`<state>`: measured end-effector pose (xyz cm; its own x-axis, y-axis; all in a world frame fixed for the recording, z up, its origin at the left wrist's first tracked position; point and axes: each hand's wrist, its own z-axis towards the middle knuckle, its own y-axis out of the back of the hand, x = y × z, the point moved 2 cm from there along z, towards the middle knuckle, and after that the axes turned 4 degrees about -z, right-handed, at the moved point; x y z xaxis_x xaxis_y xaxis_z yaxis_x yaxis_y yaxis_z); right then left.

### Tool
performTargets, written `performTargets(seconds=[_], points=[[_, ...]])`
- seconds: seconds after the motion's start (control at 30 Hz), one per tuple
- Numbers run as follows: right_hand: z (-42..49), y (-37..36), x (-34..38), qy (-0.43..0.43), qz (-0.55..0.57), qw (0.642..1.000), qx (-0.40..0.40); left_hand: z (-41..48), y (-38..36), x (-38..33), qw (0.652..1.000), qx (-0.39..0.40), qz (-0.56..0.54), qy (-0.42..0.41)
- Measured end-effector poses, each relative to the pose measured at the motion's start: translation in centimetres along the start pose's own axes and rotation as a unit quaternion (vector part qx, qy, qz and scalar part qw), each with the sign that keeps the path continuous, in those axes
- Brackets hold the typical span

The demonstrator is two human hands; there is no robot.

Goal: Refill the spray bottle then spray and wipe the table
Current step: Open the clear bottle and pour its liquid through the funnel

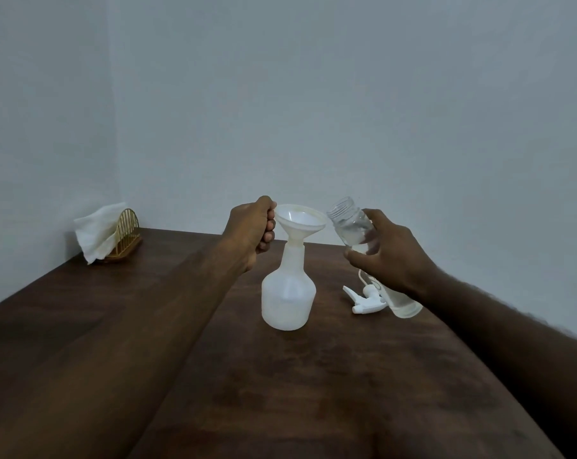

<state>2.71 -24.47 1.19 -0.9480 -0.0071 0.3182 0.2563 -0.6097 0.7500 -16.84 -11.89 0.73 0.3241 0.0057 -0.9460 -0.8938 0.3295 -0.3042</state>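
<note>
Funnel [299,220] in the spray bottle [288,299]
Left hand [250,228] grips the funnel's rim; right hand [391,256] holds a tilted clear bottle [351,228] beside it.

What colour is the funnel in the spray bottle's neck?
The funnel is white, clearest in the head view.

A translucent white plastic spray bottle [288,293] topped by a white plastic funnel [299,220] is blocking the middle of the dark brown wooden surface [280,392]. The left hand [250,226] at the funnel's rim and the right hand [386,256] holding a clear tilted bottle [350,226] are flanking it. A white plastic trigger head [363,298] is lying just right of it. The near surface and the left stretch up to a gold wire tissue holder [124,236] are lying open.
</note>
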Motion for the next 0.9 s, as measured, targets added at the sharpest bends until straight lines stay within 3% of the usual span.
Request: performTargets(seconds=[0.43,0.9], points=[[1.2,1.7,0.3,0.085,-0.073,0.994,0.011,0.0,-0.3,-0.3,1.0,0.024,-0.016,0.009],[2.4,2.5,0.0,0.118,-0.15,0.982,0.011,0.0,-0.6,-0.5,1.0,0.019,-0.015,-0.001]])
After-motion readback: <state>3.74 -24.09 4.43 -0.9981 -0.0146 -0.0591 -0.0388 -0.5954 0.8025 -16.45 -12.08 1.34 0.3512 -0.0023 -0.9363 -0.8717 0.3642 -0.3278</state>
